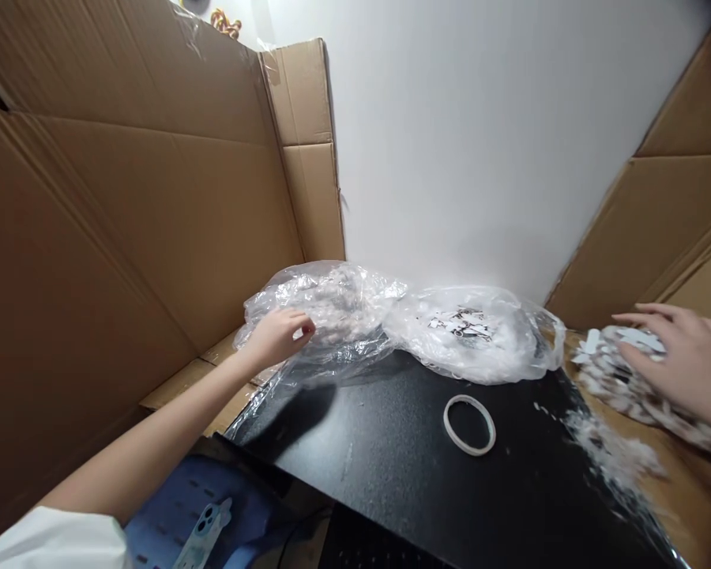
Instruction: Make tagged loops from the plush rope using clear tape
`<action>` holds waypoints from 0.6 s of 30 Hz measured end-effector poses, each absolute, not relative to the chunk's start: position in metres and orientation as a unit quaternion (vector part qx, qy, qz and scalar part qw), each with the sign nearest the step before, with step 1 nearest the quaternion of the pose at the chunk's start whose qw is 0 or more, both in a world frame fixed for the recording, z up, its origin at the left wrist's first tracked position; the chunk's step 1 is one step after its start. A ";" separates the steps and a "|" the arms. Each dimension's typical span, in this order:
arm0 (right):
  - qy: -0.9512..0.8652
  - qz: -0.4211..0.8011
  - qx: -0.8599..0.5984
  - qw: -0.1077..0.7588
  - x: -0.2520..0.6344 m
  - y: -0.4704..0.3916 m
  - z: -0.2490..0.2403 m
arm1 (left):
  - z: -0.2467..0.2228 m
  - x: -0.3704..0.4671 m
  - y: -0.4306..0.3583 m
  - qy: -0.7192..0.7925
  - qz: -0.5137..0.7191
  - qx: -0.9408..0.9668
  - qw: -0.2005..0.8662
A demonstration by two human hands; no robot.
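Two bare hands reach in from opposite sides of a black worktop (385,442). Furthest left stands a tall brown cardboard wall (183,197), with a red and yellow twisted cord (225,24) showing above its top edge. Below it, a white sleeve (59,541) ends on the left forearm. Under the worktop's left near corner, a phone (205,533) in a pale blue case lies on a blue plastic seat (159,510) with slots. The left hand (276,336) is at the worktop's far left corner, fingers curled in toward the thumb; whether it pinches anything, I cannot tell. Just behind it, a clear plastic bag (347,304) of pale fluffy stuff fills that corner and spills over the left edge. Next to it, touching, a second clear bag (515,340) lies along the far edge by the white wall (479,142), with white and dark brown pieces showing in the middle. In front of this bag, a thin pale ring (448,427) lies flat on the worktop's right half. Loose white fluff (616,450) lies along the right edge. Past that edge, on brown cardboard, sits a white and brown furry bundle (604,375) with pale tags (592,341). The right hand (681,356) is over it, open, fingers spread; contact is unclear.
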State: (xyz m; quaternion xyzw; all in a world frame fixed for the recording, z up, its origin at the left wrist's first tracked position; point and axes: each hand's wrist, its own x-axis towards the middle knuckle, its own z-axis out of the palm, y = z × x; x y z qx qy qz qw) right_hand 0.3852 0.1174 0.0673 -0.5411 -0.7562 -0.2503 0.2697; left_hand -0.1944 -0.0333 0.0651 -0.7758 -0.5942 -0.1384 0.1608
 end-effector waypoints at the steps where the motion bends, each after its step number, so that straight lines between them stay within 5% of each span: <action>1: -0.776 -0.249 -0.512 0.273 0.366 0.108 0.071 | 0.068 -0.189 -0.034 -0.577 -0.158 -0.785 0.159; 5: -0.818 -0.201 -0.440 0.311 0.301 0.082 0.063 | 0.028 -0.149 -0.044 -0.455 -0.143 -0.868 0.140; 10: -0.880 -0.110 -0.375 0.271 0.249 0.046 0.033 | -0.006 -0.143 -0.023 -0.565 -0.166 -0.775 0.231; 14: -0.923 -0.073 -0.306 0.220 0.232 0.024 0.028 | 0.076 -0.182 0.002 -0.577 -0.275 -0.746 0.187; 18: -0.919 -0.024 -0.314 0.238 0.218 0.022 0.032 | 0.172 -0.201 -0.002 -0.626 -0.368 -0.608 0.322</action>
